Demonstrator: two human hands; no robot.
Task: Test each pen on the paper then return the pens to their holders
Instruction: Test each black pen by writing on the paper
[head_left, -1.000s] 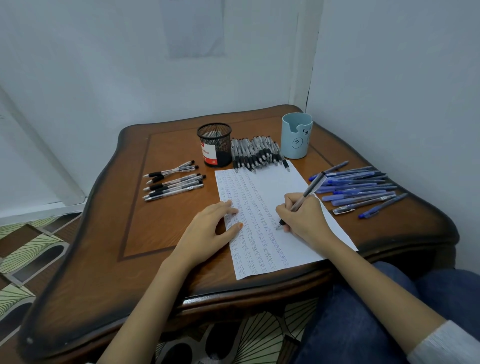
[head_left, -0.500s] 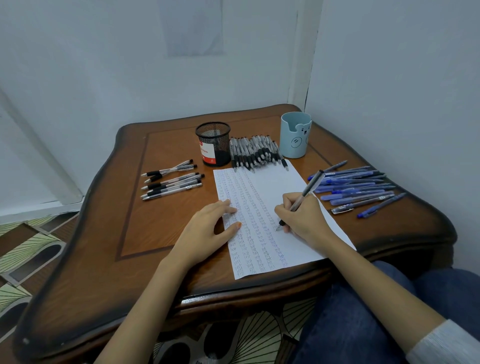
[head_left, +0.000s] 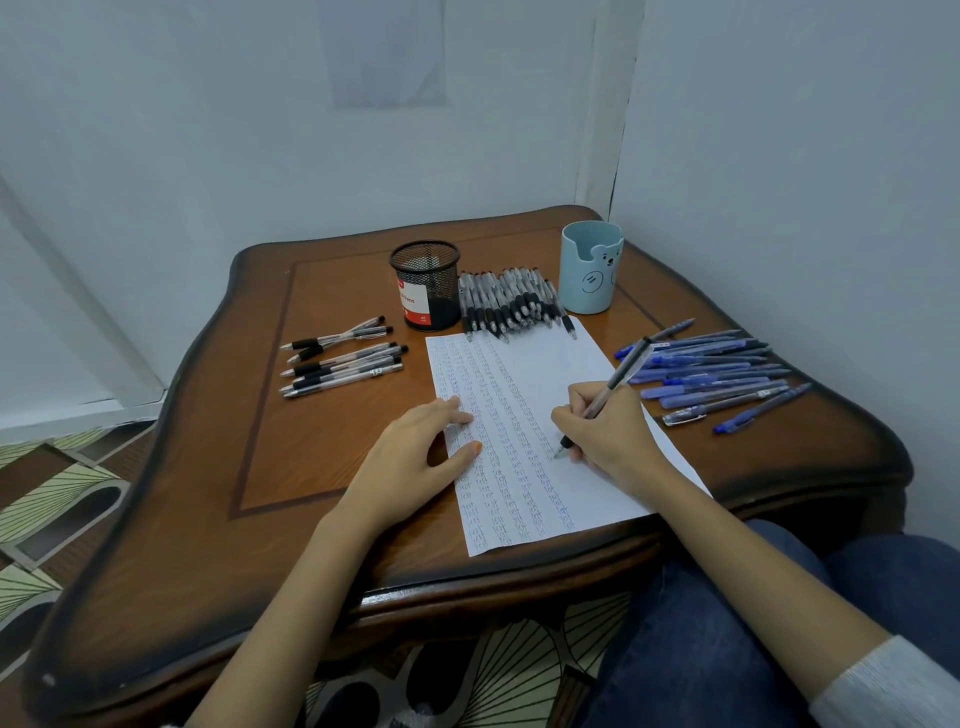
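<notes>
Fingers (head_left: 442, 413) of the left hand (head_left: 405, 462) lie spread on the paper (head_left: 524, 374); the mesh holder (head_left: 426, 286) stands beyond them, up-left of the working grip. The right hand (head_left: 613, 436) pinches a pen (head_left: 621, 374), tip on the sheet, barrel slanting up-right.

You're working on a glossy varnished wood table (head_left: 322, 441), matt white paper (head_left: 524, 374) lying beside a black wire-mesh holder (head_left: 426, 285).
</notes>
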